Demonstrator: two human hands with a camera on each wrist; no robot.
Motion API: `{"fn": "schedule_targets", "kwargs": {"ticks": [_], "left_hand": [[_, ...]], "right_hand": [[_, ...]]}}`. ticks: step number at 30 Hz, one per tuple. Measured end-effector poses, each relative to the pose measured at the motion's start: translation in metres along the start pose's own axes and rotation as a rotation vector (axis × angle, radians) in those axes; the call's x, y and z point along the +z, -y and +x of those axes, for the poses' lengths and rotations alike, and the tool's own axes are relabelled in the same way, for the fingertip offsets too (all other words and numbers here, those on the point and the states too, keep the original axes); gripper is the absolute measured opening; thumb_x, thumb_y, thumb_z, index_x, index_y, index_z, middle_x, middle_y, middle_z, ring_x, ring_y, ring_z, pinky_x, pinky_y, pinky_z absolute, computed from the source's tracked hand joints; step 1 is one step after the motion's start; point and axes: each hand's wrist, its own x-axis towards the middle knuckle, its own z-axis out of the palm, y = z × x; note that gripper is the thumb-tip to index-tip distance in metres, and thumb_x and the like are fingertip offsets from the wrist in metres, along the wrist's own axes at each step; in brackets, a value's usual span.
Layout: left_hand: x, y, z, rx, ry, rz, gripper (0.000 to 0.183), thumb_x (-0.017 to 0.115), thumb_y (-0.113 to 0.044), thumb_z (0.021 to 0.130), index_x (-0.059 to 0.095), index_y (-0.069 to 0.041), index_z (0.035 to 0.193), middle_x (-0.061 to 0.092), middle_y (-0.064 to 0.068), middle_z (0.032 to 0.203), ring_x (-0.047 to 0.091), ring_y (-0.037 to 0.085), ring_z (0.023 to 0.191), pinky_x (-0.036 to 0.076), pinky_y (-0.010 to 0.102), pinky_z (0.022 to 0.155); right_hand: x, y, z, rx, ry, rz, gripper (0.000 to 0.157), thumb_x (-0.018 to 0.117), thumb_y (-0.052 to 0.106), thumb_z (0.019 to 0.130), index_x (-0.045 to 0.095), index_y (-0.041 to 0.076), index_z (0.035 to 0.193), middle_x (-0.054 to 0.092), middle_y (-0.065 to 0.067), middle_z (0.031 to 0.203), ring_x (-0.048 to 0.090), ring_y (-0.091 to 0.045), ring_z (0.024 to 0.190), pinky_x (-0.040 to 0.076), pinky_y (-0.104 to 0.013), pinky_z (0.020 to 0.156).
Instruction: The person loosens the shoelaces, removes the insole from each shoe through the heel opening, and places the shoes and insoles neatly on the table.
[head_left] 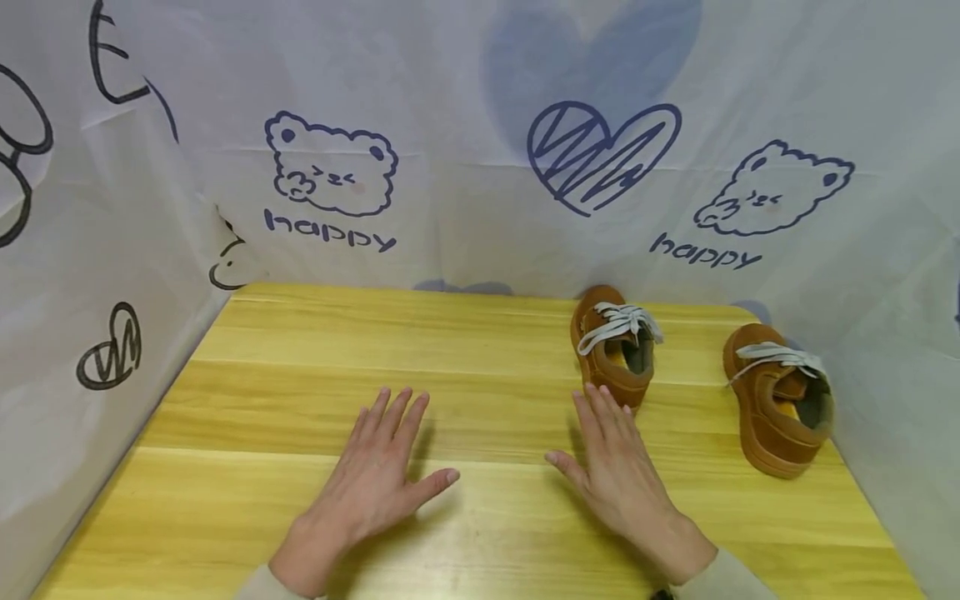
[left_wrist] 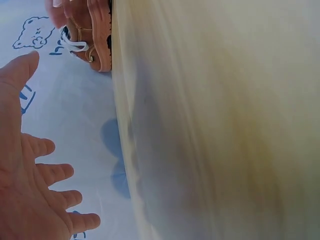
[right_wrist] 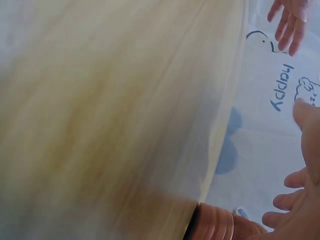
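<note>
My left hand [head_left: 377, 477] is spread over the left-centre of the wooden table, fingers straight, thumb out to the side, holding nothing. To its right, my right hand [head_left: 617, 468] has its fingers extended too and also holds nothing. Its fingertips overlap the heel of a brown shoe [head_left: 600, 367] with pale laces in the head view; whether they touch it I cannot tell. Farther right sits a second brown shoe [head_left: 780, 442], laces pale as well. In the left wrist view one shoe [left_wrist: 102, 35] shows beyond the left thumb. Part of a shoe [right_wrist: 215, 222] appears low in the right wrist view.
The light wooden table [head_left: 480, 533] has its far edge against a white cloth backdrop [head_left: 465, 200] printed with bears, hearts and the word "happy". More cloth [head_left: 45, 450] hangs along the left side and the right side. Both shoes stand on the right part of the tabletop.
</note>
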Motion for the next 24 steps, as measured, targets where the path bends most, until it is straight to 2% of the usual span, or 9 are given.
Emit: {"fn": "schedule_targets", "kwargs": {"ticks": [3,8,11,16,18,21,24], "left_hand": [[0.004,-0.004,0.002,0.004,-0.012,-0.017,0.101,0.063,-0.072,0.094,0.029,-0.010,0.167,0.034,0.020,0.169,0.021,0.045,0.160,0.023,0.062,0.127],[0.010,-0.011,0.008,0.008,-0.007,-0.064,0.099,0.066,-0.067,0.095,0.029,-0.010,0.167,0.034,0.020,0.169,0.022,0.045,0.160,0.023,0.060,0.127],[0.012,-0.017,0.013,0.014,0.001,-0.122,0.098,0.066,-0.066,0.095,0.027,-0.012,0.167,0.032,0.019,0.170,0.021,0.044,0.160,0.022,0.060,0.128],[0.016,-0.030,0.026,0.010,0.045,-0.264,0.099,0.066,-0.065,0.096,0.023,-0.014,0.169,0.024,0.014,0.174,0.015,0.039,0.163,0.026,0.060,0.126],[0.018,-0.035,0.032,0.011,0.064,-0.311,0.099,0.068,-0.062,0.097,0.021,-0.013,0.169,0.020,0.013,0.175,0.015,0.037,0.163,0.031,0.061,0.124],[0.024,-0.044,0.041,0.022,0.076,-0.353,0.097,0.069,-0.056,0.098,0.020,-0.012,0.169,0.017,0.013,0.176,0.015,0.034,0.163,0.034,0.059,0.123],[0.031,-0.054,0.052,0.036,0.074,-0.371,0.093,0.069,-0.051,0.100,0.021,-0.012,0.169,0.018,0.013,0.175,0.017,0.033,0.163,0.034,0.058,0.123]], "right_hand": [[-0.001,-0.003,0.001,-0.015,-0.061,0.008,0.087,0.078,0.041,0.095,0.038,-0.006,0.157,0.037,-0.031,0.162,0.037,-0.050,0.150,0.034,-0.066,0.119],[-0.007,-0.009,0.007,-0.045,-0.201,0.041,0.084,0.085,0.033,0.090,0.044,-0.007,0.152,0.047,-0.031,0.152,0.048,-0.049,0.138,0.048,-0.063,0.107],[-0.012,-0.015,0.013,-0.064,-0.294,0.064,0.077,0.077,0.039,0.097,0.046,-0.008,0.150,0.050,-0.031,0.147,0.050,-0.049,0.134,0.050,-0.063,0.102],[-0.016,-0.027,0.025,-0.076,-0.422,0.051,0.075,0.054,0.053,0.107,0.048,-0.010,0.146,0.053,-0.033,0.141,0.052,-0.051,0.128,0.050,-0.064,0.100],[-0.017,-0.031,0.029,-0.057,-0.446,0.033,0.072,0.058,0.050,0.107,0.049,-0.010,0.145,0.053,-0.033,0.141,0.052,-0.052,0.126,0.049,-0.064,0.100],[-0.017,-0.039,0.035,-0.017,-0.463,-0.003,0.068,0.071,0.039,0.101,0.051,-0.010,0.144,0.053,-0.034,0.141,0.051,-0.054,0.126,0.046,-0.065,0.104],[-0.016,-0.046,0.042,0.046,-0.454,-0.040,0.072,0.080,0.030,0.094,0.050,-0.010,0.145,0.051,-0.036,0.143,0.049,-0.056,0.128,0.043,-0.065,0.108]]}}
